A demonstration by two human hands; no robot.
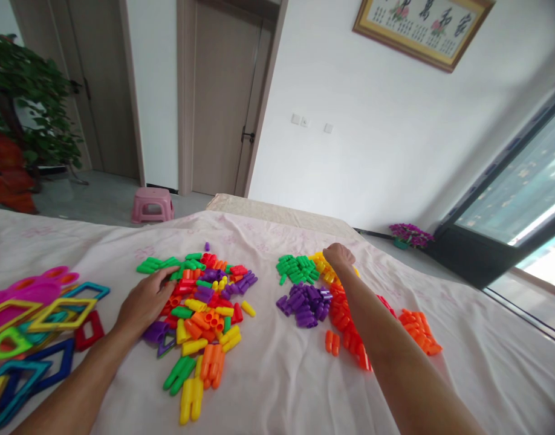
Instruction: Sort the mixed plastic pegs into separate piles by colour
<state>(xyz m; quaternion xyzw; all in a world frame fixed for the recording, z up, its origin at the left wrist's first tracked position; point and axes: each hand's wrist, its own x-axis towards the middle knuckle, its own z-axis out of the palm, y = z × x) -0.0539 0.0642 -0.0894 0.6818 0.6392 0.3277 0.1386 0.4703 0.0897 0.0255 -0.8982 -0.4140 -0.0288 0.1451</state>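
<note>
My left hand [145, 300] reaches onto the left edge of a mixed pile of plastic connecting blocks [207, 305], thumb and forefinger apart against red and green pieces. No block shows clearly in its grasp. At the far end of the sorted groups, my right hand [340, 256] is curled over the yellow blocks [320, 264]; its fingertips and anything in them are hidden. Beside that hand lies a green group [298, 269], with a purple group [307, 304] nearer me. Red blocks [345, 320] run under my right forearm, and orange blocks [420, 332] lie to its right.
Magnetic-tile frames [62, 314] and a pink plastic piece [42, 285] lie at the left. A pale floral cloth [268, 374] covers the work surface. Beyond it stand a pink stool [153, 202] and, at the right, a pot of purple flowers [408, 234].
</note>
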